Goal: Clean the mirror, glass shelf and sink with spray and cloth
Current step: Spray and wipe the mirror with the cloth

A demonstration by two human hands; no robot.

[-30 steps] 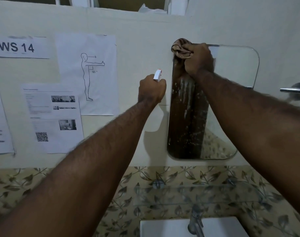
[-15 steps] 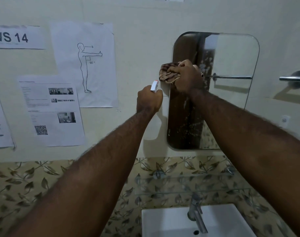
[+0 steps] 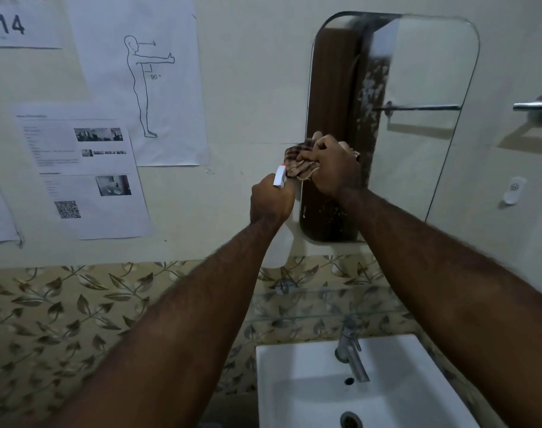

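Note:
A rounded wall mirror [image 3: 418, 72] hangs above a glass shelf [image 3: 319, 304] and a white sink [image 3: 294, 381]. My right hand [image 3: 334, 165] presses a brown checked cloth [image 3: 297, 162] against the mirror's left edge, about halfway down. White streaks of foam or spray mark the glass just right of that hand. My left hand [image 3: 271, 200] is closed around a spray bottle; only the white nozzle with a red tip [image 3: 279, 176] shows, just left of the cloth.
A chrome tap [image 3: 351, 350] stands at the back of the sink. Printed sheets [image 3: 87, 174] are taped to the wall on the left. A towel bar [image 3: 535, 106] juts out at the right. Leaf-patterned tiles run below.
My right hand has dragged the cloth down the mirror's left edge from the top corner to mid-height. The view has tilted down, showing more of the sink.

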